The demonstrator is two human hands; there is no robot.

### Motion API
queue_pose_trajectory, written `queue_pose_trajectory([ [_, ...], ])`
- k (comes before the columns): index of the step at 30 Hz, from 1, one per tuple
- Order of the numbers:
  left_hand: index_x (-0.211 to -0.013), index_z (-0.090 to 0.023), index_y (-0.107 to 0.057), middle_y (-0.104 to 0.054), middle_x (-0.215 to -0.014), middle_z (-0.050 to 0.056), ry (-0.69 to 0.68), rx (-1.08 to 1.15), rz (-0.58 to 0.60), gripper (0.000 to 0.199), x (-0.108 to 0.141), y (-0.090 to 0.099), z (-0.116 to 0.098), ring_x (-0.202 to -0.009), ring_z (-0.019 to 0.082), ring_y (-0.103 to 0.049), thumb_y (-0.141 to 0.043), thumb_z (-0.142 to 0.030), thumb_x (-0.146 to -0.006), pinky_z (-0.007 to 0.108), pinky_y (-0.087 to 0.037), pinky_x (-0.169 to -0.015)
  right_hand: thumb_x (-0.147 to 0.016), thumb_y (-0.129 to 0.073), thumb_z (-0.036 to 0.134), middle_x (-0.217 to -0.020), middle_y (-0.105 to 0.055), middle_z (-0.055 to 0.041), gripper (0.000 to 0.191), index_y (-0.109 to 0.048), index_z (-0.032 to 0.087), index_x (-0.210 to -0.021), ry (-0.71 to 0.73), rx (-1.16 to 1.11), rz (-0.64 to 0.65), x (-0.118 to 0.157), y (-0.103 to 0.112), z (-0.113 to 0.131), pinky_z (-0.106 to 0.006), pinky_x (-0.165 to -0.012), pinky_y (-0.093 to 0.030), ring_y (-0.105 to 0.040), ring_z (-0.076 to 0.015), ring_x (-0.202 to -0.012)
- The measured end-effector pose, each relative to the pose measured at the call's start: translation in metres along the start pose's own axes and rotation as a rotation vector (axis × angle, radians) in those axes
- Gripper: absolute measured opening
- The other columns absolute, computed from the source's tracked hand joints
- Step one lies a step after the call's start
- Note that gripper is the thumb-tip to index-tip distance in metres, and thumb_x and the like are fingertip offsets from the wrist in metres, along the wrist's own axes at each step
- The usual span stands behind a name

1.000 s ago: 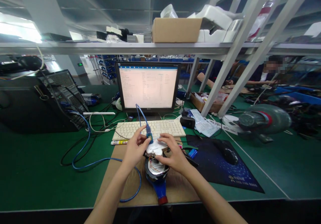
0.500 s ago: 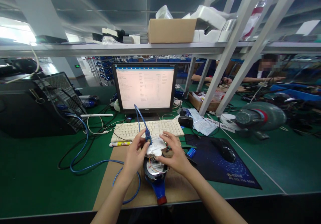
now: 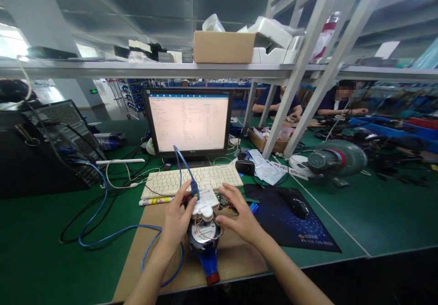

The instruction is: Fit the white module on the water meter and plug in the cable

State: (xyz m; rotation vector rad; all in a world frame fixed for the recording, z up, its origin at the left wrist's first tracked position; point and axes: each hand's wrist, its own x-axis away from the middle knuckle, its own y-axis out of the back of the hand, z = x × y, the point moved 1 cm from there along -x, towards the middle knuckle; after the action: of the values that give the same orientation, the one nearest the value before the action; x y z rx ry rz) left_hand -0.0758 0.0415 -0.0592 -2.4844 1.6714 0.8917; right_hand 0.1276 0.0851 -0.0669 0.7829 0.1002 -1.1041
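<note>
While both hands meet over the brown mat (image 3: pixel 236 255), the near table edge runs just below the wrists, and bare green table (image 3: pixel 44 259) lies open well to the left of the left hand (image 3: pixel 178 220). Right of the right hand (image 3: pixel 241 218) lies the dark mouse pad (image 3: pixel 308 232) with its mouse (image 3: pixel 296 208). Beyond the fingertips lies the keyboard (image 3: pixel 191 179), then the monitor (image 3: pixel 188 122). Farther off to the right, a shallow cardboard tray (image 3: pixel 263 143) holds small parts, too blurred to name. The left hand curls around the white module (image 3: pixel 205 202) and touches the blue cable plug (image 3: pixel 195 189). The right hand is spread open, empty, fingers just beside the module. Under both hands lies the blue water meter (image 3: pixel 205 239), dial upward, its long axis running from the keyboard toward the person, red-capped end nearest the edge.
</note>
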Motion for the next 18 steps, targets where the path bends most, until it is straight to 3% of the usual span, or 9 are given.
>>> queue_pose_trajectory([
  [4,-0.128,-0.032,-0.046,-0.063,-0.097,0.001,0.015,0.000,0.000,0.046,0.002,0.001,0.006,-0.088,0.016,-0.061,-0.058,-0.035,-0.085,0.027,-0.048,-0.082,-0.083,-0.055,0.038,-0.135,-0.038,-0.0126,0.051,-0.043,0.022,-0.130,-0.049,0.134,-0.249,0.013,0.050,-0.038,-0.047,-0.104,-0.036,-0.039,-0.0242,-0.126],
  [8,-0.130,-0.032,-0.045,-0.064,-0.101,0.002,-0.006,-0.018,-0.016,0.048,0.003,0.000,0.011,-0.091,0.018,-0.062,-0.058,-0.039,-0.084,0.029,-0.048,-0.086,-0.082,-0.052,0.044,-0.119,-0.051,-0.0155,0.048,-0.053,0.014,-0.119,-0.159,0.554,-0.547,0.039,0.111,-0.101,-0.049,-0.101,-0.039,-0.047,-0.0266,-0.115],
  [10,-0.129,-0.031,-0.047,-0.065,-0.101,0.003,-0.018,-0.043,-0.051,0.048,0.003,-0.001,0.011,-0.091,0.019,-0.062,-0.059,-0.040,-0.083,0.030,-0.048,-0.086,-0.080,-0.049,0.050,-0.115,-0.054,-0.0174,0.053,-0.057,0.010,-0.115,-0.220,0.719,-0.549,0.055,0.133,-0.132,-0.050,-0.098,-0.041,-0.049,-0.0301,-0.111],
  [12,-0.127,-0.031,-0.050,-0.066,-0.102,0.003,-0.015,-0.060,-0.072,0.046,0.004,-0.001,0.011,-0.091,0.021,-0.063,-0.059,-0.040,-0.082,0.031,-0.049,-0.087,-0.079,-0.047,0.052,-0.116,-0.054,-0.0176,0.056,-0.059,0.010,-0.114,-0.300,0.794,-0.467,0.070,0.144,-0.160,-0.050,-0.097,-0.042,-0.050,-0.0320,-0.111],
  [15,-0.125,-0.031,-0.052,-0.066,-0.107,0.004,-0.011,-0.068,-0.055,0.042,0.006,-0.003,0.011,-0.095,0.022,-0.063,-0.057,-0.037,-0.084,0.032,-0.049,-0.088,-0.077,-0.044,0.057,-0.122,-0.052,-0.0144,0.059,-0.058,0.016,-0.118,-0.375,0.786,-0.389,0.085,0.148,-0.192,-0.046,-0.095,-0.046,-0.053,-0.0308,-0.110],
  [18,-0.127,-0.030,-0.050,-0.065,-0.111,0.004,-0.038,-0.081,-0.049,0.041,0.007,-0.004,0.012,-0.098,0.022,-0.062,-0.054,-0.035,-0.086,0.034,-0.049,-0.090,-0.076,-0.040,0.062,-0.129,-0.047,-0.0138,0.065,-0.053,0.021,-0.125,-0.371,0.800,-0.414,0.090,0.147,-0.213,-0.047,-0.091,-0.049,-0.052,-0.0324,-0.114],
])
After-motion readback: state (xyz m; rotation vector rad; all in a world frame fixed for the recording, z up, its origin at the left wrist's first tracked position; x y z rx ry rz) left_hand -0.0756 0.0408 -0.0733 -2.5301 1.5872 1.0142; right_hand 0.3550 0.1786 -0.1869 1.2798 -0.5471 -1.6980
